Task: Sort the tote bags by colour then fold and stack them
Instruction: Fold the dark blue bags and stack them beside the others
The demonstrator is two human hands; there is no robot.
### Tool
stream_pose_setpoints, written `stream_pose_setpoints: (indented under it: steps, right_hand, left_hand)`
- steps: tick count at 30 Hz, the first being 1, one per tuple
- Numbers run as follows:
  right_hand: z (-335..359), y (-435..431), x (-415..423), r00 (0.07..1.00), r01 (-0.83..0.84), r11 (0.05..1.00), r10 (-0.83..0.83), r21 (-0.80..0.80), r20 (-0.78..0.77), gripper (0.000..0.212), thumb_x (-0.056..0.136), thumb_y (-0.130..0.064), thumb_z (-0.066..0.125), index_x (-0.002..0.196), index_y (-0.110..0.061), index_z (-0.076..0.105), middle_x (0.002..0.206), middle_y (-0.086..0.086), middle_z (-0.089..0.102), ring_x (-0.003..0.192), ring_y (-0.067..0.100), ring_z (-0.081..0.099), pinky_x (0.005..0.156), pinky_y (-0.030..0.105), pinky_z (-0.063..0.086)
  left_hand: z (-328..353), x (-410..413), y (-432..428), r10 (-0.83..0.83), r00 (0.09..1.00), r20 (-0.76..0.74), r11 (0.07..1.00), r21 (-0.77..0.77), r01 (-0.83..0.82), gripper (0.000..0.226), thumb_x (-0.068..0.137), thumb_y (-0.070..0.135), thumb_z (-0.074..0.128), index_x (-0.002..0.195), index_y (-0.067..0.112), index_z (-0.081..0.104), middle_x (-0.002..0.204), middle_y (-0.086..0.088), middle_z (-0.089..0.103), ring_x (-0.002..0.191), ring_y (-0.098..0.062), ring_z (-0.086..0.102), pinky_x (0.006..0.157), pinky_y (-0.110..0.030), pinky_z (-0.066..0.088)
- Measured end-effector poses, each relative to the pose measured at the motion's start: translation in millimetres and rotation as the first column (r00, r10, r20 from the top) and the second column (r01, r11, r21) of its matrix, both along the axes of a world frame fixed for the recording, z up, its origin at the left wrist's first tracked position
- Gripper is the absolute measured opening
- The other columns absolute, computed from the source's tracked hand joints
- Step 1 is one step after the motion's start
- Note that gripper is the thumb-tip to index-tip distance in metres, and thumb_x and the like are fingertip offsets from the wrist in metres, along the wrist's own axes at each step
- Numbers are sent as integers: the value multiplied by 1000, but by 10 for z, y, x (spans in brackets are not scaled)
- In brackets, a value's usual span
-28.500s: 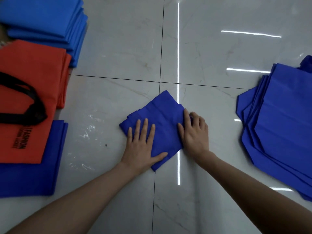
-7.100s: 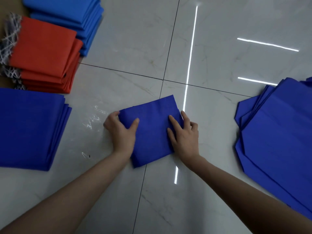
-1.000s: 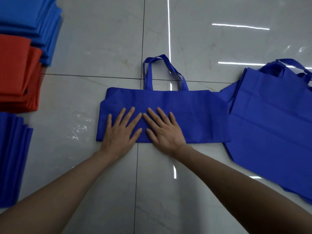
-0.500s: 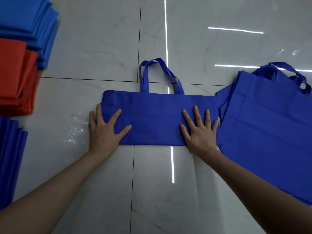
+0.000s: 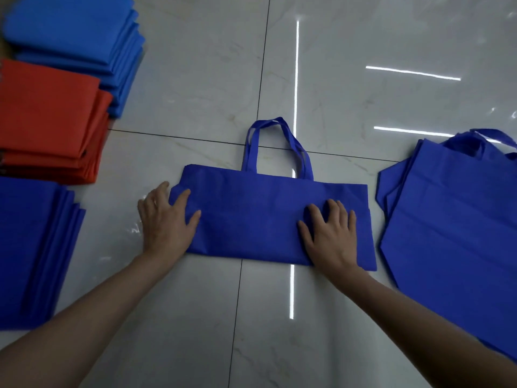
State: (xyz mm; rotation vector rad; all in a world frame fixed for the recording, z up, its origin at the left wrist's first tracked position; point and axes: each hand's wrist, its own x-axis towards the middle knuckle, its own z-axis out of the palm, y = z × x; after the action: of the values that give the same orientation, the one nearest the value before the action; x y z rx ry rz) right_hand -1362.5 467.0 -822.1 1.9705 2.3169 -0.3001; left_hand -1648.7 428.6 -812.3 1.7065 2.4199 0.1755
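The tote bag point(image 5: 251, 217) lies flat under left hand point(image 5: 165, 219) and right hand point(image 5: 331, 236) fingers point(image 5: 333, 208)

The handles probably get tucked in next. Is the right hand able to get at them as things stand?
Probably yes. The handles lie bare on the floor beyond the far edge of the bag, and the right hand rests flat on the bag, holding nothing.

Matt cloth tote bag point(image 5: 251, 219); glossy marble-look floor point(image 5: 195, 93)
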Motion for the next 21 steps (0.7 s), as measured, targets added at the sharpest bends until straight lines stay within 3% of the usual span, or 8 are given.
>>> stream_pose_setpoints:
  steps: [3, 5, 7, 10, 13, 17, 19, 21]
  right_hand:
    - [-63, 257, -188, 983, 18, 992, 6, 126, -185, 47, 95, -45, 40, 125, -10, 48, 142, 18, 38, 135, 35, 31, 114, 49, 22]
    - [-73, 513, -343, 964, 78, 985, -35, 154, -264, 53, 94, -43, 48, 132, -6, 43, 142, 19, 37, 131, 34, 35, 110, 46, 30]
    - [-52, 807, -494, 943, 199, 973, -158, 116, -291, 62, 92, -40, 53, 139, -4, 34, 140, 18, 39, 126, 34, 38, 105, 42, 34]
    - [-18, 1201, -682, 929, 276, 956, -239, 99, -282, 54, 91, -26, 52, 137, -5, 33, 131, 17, 43, 115, 33, 43, 92, 38, 37]
    - [32, 1465, -822, 925, 195, 980, -172, 36, -338, 49, 90, -13, 48, 136, -6, 33, 127, 16, 44, 105, 34, 51, 85, 40, 42]
    - [209, 1675, -907, 794, 252, 966, -245, -66, -556, 46, 88, -9, 46, 133, -11, 41, 111, 7, 58, 98, 27, 58, 92, 43, 45]
    - [403, 1621, -892, 654, 269, 963, -179, 4, -735, 45, 83, -4, 46, 128, -10, 48, 92, -1, 59, 82, 20, 57, 85, 41, 48]
    - [566, 1383, -802, 664, 175, 965, 30, 194, -747, 46, 78, -2, 47, 124, -8, 52, 90, -1, 59, 78, 18, 50, 75, 36, 45]
  left_hand:
    - [-35, 169, 149, -208, 978, 36, 978, -19, 209, 57, 92, 46, 47, 143, 22, 38, 157, -11, 11, 144, -32, 6, 114, -51, 1]
    - [-75, 301, 268, -323, 945, 44, 941, -89, 326, 76, 83, 71, 21, 147, 30, 27, 159, -4, 2, 145, -27, -3, 114, -49, -6]
    - [-158, 365, 330, -348, 937, 40, 923, -161, 349, 91, 68, 78, 2, 148, 36, 14, 159, 1, -4, 145, -25, -6, 113, -50, -8]
    - [-309, 355, 329, -332, 943, 25, 932, -143, 332, 89, 69, 81, 1, 147, 39, 8, 159, 2, -2, 145, -23, -4, 113, -50, -6]
    - [-387, 352, 299, -341, 940, -6, 937, -78, 340, 83, 78, 80, 5, 147, 36, 21, 157, -1, 14, 144, -26, 11, 112, -55, 5]
    - [-412, 361, 289, -346, 938, -22, 937, -49, 345, 79, 82, 78, 9, 145, 34, 28, 155, -4, 24, 142, -29, 22, 110, -58, 15]
    - [-415, 358, 286, -343, 939, -20, 938, -53, 341, 79, 81, 78, 6, 145, 35, 22, 155, -3, 23, 142, -29, 21, 110, -57, 13]
    - [-411, 357, 289, -333, 943, -8, 941, -70, 332, 80, 79, 80, 1, 145, 37, 12, 157, -2, 15, 144, -27, 13, 112, -54, 8]
